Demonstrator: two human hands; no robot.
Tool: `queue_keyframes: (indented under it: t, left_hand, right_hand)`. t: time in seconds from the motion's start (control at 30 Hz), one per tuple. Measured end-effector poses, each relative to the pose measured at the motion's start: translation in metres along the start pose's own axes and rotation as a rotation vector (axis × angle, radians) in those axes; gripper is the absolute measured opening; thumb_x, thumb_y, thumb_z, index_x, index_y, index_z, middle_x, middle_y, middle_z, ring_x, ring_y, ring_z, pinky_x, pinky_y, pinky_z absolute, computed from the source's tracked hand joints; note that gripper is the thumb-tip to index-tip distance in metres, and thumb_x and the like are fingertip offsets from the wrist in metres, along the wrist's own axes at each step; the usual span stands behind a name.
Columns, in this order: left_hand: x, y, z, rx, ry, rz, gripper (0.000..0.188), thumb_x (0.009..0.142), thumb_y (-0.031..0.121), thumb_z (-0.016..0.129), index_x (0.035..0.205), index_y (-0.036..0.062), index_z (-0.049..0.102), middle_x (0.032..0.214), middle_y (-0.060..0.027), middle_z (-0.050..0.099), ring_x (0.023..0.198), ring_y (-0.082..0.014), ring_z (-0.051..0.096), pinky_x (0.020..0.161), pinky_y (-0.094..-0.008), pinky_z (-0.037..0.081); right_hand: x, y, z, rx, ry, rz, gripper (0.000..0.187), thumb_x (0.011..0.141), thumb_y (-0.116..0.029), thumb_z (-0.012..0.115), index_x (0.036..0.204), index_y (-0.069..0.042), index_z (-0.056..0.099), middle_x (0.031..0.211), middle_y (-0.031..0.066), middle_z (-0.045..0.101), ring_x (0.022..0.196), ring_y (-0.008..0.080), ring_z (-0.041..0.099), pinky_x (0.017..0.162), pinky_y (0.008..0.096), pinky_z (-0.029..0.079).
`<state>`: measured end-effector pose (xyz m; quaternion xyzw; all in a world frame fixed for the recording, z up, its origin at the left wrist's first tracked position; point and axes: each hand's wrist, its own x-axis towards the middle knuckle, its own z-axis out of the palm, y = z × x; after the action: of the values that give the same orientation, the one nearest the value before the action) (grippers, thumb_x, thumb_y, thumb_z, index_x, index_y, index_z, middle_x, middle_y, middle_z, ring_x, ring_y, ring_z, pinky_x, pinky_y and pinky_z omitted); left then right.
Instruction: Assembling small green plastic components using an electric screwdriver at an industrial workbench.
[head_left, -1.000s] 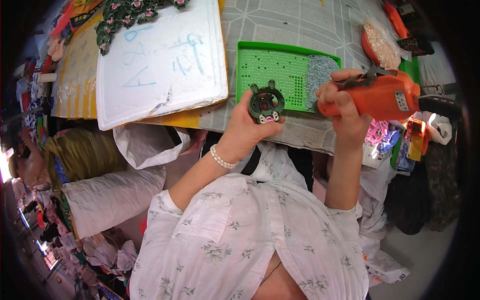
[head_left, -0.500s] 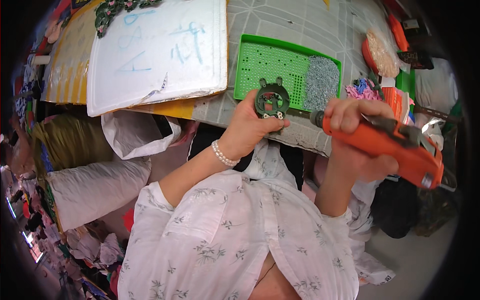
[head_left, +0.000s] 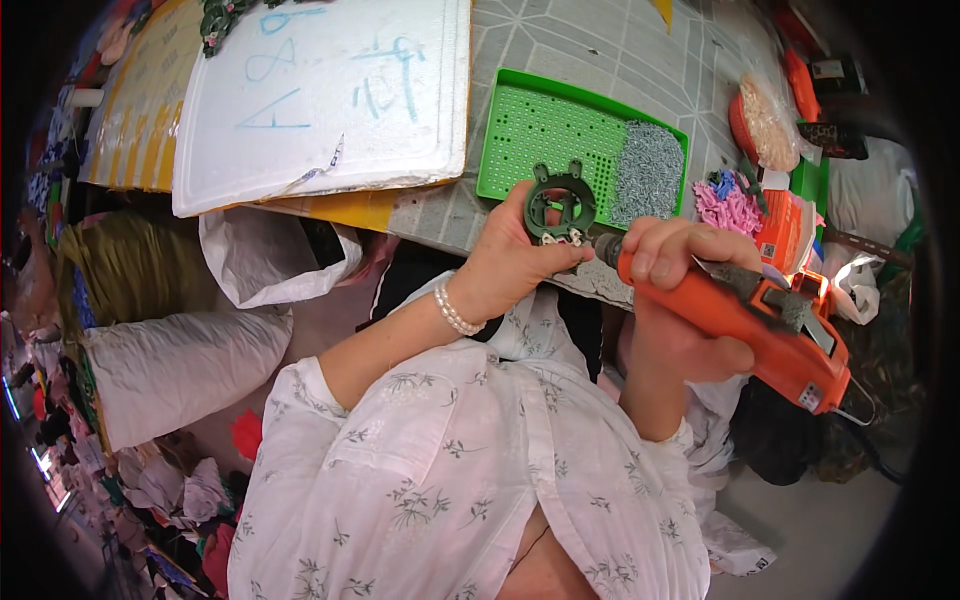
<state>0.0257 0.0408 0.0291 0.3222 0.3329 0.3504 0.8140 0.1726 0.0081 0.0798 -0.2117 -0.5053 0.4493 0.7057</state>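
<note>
My left hand (head_left: 510,248) grips a dark green plastic ring-shaped part (head_left: 560,184) with two ear-like tabs at its top. Light-coloured bits show along the part's lower edge, by my thumb. In my right hand (head_left: 680,310) is an orange electric screwdriver (head_left: 735,320), its dark nose directed left at the part's lower right side. Whether the bit touches the part cannot be made out. Just behind the part lies a green perforated tray (head_left: 550,140), with a heap of small grey screws (head_left: 648,170) at its right end.
A white foam board (head_left: 330,110) with blue writing covers the table's left side. Pink plastic pieces (head_left: 730,208) and a red bowl of beige pieces (head_left: 765,130) stand at the right. A white sack (head_left: 255,260) hangs below the table's front edge.
The screwdriver has moved left and slightly down, bringing its nose up beside the green part. My left hand has shifted a little to the right with the part. The view has shifted slightly.
</note>
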Motion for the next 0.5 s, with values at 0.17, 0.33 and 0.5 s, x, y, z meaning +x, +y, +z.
queue_keyframes:
  t: [0.17, 0.33, 0.5]
  left_hand:
    - [-0.0003, -0.0016, 0.0001, -0.039, 0.004, 0.007, 0.044, 0.073, -0.007, 0.066, 0.11, 0.0045, 0.045, 0.088, -0.0018, 0.055, 0.075, -0.0096, 0.059, 0.061, -0.0212, 0.05]
    - [-0.0004, -0.0015, -0.0003, -0.03, 0.022, -0.015, 0.042, 0.073, -0.007, 0.066, 0.108, 0.0048, 0.045, 0.086, -0.0016, 0.054, 0.075, -0.0105, 0.061, 0.06, -0.0213, 0.05]
    - [-0.0016, 0.0, 0.0006, -0.064, 0.026, -0.048, 0.041, 0.073, -0.007, 0.066, 0.107, 0.0048, 0.046, 0.087, -0.0025, 0.057, 0.076, -0.0122, 0.062, 0.062, -0.0227, 0.051]
  right_hand:
    - [-0.0015, -0.0005, 0.0009, -0.03, 0.012, -0.011, 0.076, 0.072, -0.061, 0.064, 0.11, 0.002, 0.044, 0.082, 0.0096, 0.055, 0.074, 0.0229, 0.054, 0.074, 0.0397, 0.044]
    - [-0.0032, -0.0001, 0.0024, -0.031, 0.029, -0.028, 0.075, 0.073, -0.061, 0.063, 0.11, 0.002, 0.045, 0.081, 0.0096, 0.055, 0.074, 0.0228, 0.054, 0.075, 0.04, 0.044]
    - [-0.0035, 0.0017, 0.003, -0.028, 0.042, 0.003, 0.074, 0.072, -0.061, 0.064, 0.109, 0.001, 0.046, 0.08, 0.0095, 0.056, 0.074, 0.0229, 0.054, 0.075, 0.0404, 0.044]
